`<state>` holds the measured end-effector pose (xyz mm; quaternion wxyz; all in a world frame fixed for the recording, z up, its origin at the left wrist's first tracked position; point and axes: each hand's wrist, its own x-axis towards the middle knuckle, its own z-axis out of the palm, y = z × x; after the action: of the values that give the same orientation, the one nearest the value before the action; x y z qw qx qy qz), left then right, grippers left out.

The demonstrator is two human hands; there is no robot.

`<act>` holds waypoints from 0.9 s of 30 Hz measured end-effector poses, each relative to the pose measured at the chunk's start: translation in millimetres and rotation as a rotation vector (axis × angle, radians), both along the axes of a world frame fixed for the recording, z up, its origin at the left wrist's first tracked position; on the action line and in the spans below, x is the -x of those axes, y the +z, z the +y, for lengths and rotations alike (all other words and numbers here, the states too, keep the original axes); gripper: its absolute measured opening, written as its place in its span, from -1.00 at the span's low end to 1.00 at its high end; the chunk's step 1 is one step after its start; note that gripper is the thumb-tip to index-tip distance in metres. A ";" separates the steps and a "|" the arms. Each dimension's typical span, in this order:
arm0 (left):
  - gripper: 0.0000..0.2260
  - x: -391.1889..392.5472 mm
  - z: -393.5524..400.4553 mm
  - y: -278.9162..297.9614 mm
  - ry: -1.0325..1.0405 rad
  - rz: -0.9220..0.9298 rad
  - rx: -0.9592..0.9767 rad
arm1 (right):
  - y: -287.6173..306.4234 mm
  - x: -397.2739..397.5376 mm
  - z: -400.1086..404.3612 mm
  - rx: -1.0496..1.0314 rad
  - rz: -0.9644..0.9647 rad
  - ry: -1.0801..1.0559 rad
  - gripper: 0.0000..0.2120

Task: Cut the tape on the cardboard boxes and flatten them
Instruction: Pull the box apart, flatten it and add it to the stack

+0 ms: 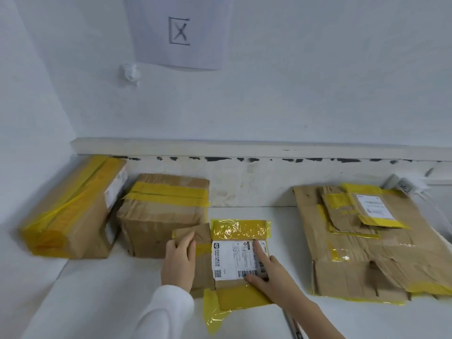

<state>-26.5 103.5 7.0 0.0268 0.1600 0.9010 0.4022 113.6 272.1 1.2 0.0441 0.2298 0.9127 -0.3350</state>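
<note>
- Pressing with straight fingers, the left hand (179, 261) is flattening the small box (234, 260) mid-worktop; its brown flap could be springing back.
- Resting released on the label, the right hand (269, 272) is risking sticking to loose yellow tape (215, 311).

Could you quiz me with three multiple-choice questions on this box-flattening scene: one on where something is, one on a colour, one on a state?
1. Where does the flattened cardboard pile lie?
A. right side of the table
B. far left corner
C. on the floor

2. What colour is the tape on the small box?
A. clear
B. yellow
C. black

3. How are the two boxes at the left?
A. flattened
C. cut open
B. taped shut

Answers: 1 A, it lies right of both hands. 2 B, yellow strips cross every box. 3 B, the long box and the crumpled box stand whole with tape across.
</note>
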 end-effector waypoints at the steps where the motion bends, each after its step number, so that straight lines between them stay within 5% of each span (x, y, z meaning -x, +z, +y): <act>1: -0.64 -0.4 10.4 -1.8 -0.060 -0.028 0.053 | -0.8 -6.3 5.3 -0.025 -0.010 -0.042 -0.17; 6: -0.29 -22.4 77.4 -5.4 -0.348 -0.066 0.183 | 7.4 -43.6 47.9 -0.160 -0.046 -0.250 -0.19; 10: -0.43 -48.8 139.2 12.8 -0.549 0.152 -0.055 | 17.0 -80.6 96.9 -0.235 -0.080 -0.401 -0.27; 13: -0.34 -68.1 196.4 23.5 -0.708 0.206 -0.049 | 25.7 -105.8 146.5 -0.303 -0.071 -0.478 -0.29; 20: -0.27 -98.1 360.9 43.2 -0.616 0.152 0.209 | 59.0 -128.2 306.0 -0.353 -0.144 -0.506 -0.25; 27: -0.29 -93.8 429.2 -14.2 -0.484 0.029 0.368 | 24.3 -96.7 385.4 -0.356 -0.275 -0.391 -0.25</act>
<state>67.4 532.7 -7.2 0.1376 0.3681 0.8948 0.2120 210.3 657.5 25.5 0.0611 0.4486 0.8810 -0.1373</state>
